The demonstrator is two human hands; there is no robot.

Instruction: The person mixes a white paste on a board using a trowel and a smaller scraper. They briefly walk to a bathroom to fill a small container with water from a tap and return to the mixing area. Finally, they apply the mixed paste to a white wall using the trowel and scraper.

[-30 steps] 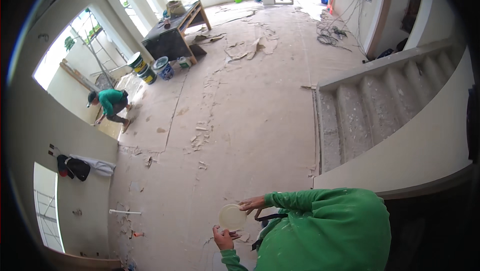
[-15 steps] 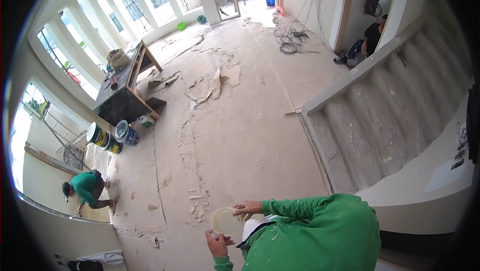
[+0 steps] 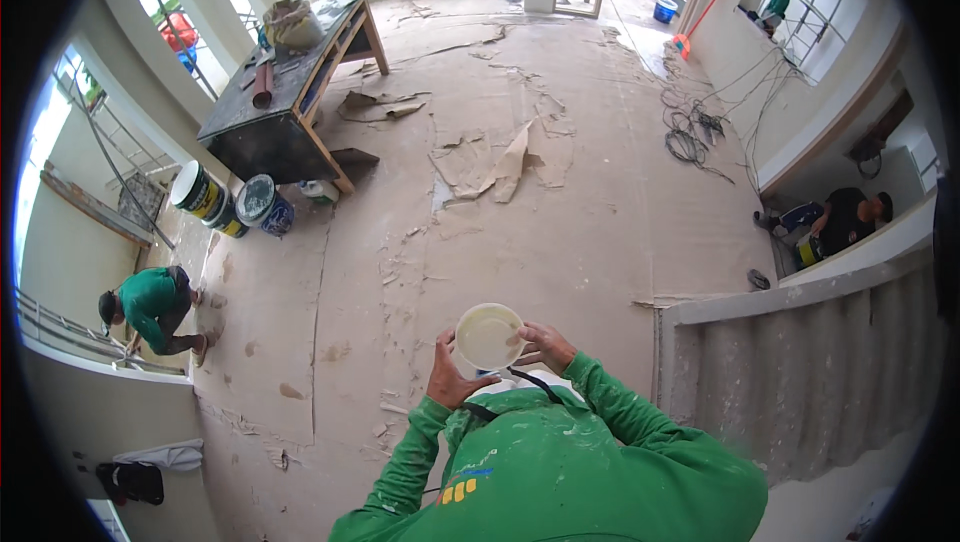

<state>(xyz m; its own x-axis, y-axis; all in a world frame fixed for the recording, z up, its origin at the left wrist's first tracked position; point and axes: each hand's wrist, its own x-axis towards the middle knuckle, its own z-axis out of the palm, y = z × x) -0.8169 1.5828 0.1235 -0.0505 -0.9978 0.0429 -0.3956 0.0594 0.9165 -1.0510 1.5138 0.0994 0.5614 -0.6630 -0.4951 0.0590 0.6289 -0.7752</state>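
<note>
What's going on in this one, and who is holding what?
A person in a paint-flecked green long-sleeved top stands on a paper-covered floor and holds a round, shallow whitish container in front of the chest, the left hand at its lower left edge and the right hand at its right edge. Nearby, another person in green crouches by the left wall, a third in dark clothes sits at the right, and paint buckets stand beside a dark workbench.

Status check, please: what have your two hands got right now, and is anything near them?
Left hand and right hand both grip a round white tub, open top up. Pale contents, kind unclear. Only bare floor beneath, nothing crowding the hands.
</note>
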